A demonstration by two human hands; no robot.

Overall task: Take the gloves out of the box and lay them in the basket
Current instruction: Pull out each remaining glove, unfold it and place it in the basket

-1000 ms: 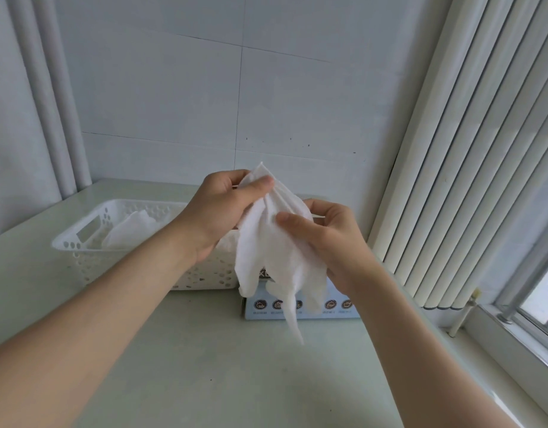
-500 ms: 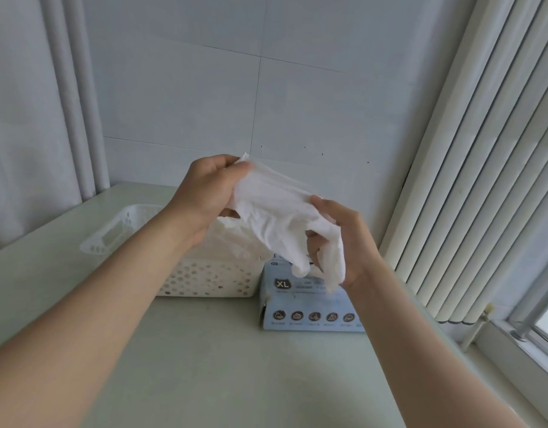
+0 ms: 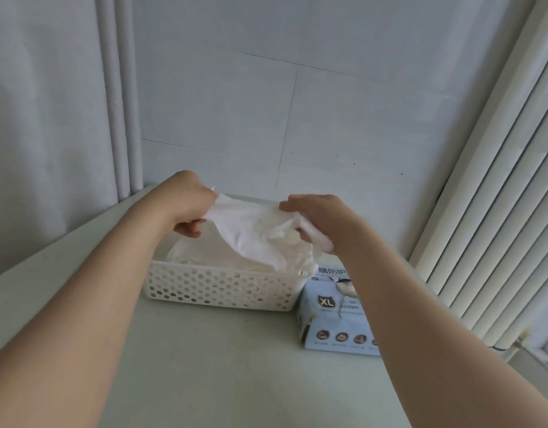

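The left hand (image 3: 189, 208) pinches one end of a white glove (image 3: 254, 230) in curled fingers, and the right hand (image 3: 322, 217) grips the other end, so it sags stretched between them. Both hover over the perforated white basket (image 3: 220, 288), where a heap of gloves (image 3: 198, 251) already lies. Just right of the basket stands the pale blue box (image 3: 328, 316), marked XL; the right forearm crosses it and hides its opening. Everything sits on a pale desk (image 3: 235, 372), with blinds (image 3: 498, 211) to the right and a curtain (image 3: 50, 118) to the left.
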